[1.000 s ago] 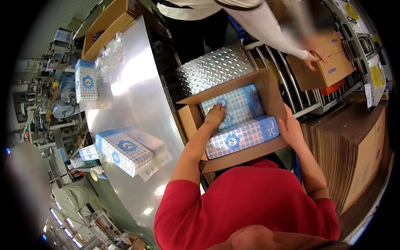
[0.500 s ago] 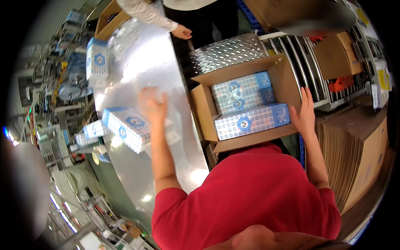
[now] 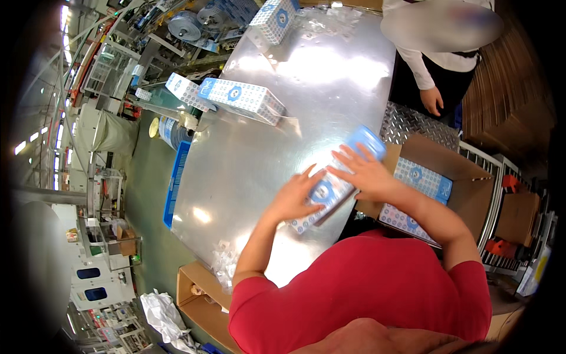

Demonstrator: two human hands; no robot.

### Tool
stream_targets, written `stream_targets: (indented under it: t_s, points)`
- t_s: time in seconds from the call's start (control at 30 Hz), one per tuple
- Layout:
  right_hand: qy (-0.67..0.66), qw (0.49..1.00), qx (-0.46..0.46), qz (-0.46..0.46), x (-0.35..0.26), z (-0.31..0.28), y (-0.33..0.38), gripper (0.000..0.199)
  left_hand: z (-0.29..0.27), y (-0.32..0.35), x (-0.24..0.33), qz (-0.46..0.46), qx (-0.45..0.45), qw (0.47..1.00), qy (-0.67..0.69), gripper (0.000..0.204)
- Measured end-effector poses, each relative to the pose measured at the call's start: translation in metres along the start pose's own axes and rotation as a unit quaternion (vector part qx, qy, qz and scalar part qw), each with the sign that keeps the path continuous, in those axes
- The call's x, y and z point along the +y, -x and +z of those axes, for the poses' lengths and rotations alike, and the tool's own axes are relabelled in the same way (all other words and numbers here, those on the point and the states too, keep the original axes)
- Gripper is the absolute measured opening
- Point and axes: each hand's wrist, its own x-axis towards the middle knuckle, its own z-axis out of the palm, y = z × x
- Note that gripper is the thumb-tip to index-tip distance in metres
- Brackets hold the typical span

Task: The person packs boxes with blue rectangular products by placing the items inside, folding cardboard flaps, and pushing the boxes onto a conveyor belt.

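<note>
A long carton box (image 3: pixel 323 193) with a blue-and-white pattern and a blue end lies slanted at the right edge of the shiny metal table (image 3: pixel 236 171), slightly blurred. My left hand (image 3: pixel 293 199) grips its nearer part, thumb and fingers apart across the top. Over the upper half, my right hand (image 3: pixel 367 176) lies with fingers spread flat on it. Just right stands an open cardboard carton (image 3: pixel 474 197) holding more patterned boxes (image 3: pixel 415 171), partly hidden by my right forearm. The undersides of both hands are out of sight.
Other patterned boxes (image 3: pixel 244 100) lie at the table's left edge, and one (image 3: pixel 274 22) stands at the far end. Clear plastic packaging (image 3: pixel 327 22) sits nearby. A person's hand (image 3: pixel 432 101) hangs beyond bubble wrap (image 3: pixel 418 124). Roller conveyor (image 3: pixel 492 218) is right.
My view has swung left. My left hand has come to a patterned box now at the table's right edge. My right hand has left the carton's rim and now lies on that box.
</note>
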Motion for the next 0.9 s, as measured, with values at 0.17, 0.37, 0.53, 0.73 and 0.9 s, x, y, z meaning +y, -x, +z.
stream_targets:
  t_s: [0.17, 0.37, 0.53, 0.73, 0.9]
  points:
    - [-0.002, 0.998, -0.045, -0.044, -0.017, 0.027, -0.046, 0.087, -0.111, -0.099, -0.125, -0.212, 0.379, 0.874, -0.220, 0.063]
    - [-0.002, 0.995, -0.010, -0.097, -0.005, 0.022, -0.045, 0.076, -0.102, -0.136, -0.199, -0.196, 0.280, 0.917, -0.205, 0.038]
    - [0.022, 0.995, -0.010, -0.095, 0.008, 0.028, -0.038, 0.082, -0.052, -0.055, -0.105, 0.163, 0.083, 0.982, -0.041, 0.017]
    - [0.061, 0.991, -0.022, -0.119, -0.009, 0.029, -0.038, 0.081, -0.054, -0.044, -0.045, 0.048, 0.184, 0.965, -0.181, 0.058]
    - [0.087, 0.983, 0.057, -0.150, -0.040, -0.003, 0.015, 0.074, -0.015, -0.083, -0.028, -0.091, 0.062, 0.978, -0.179, 0.099]
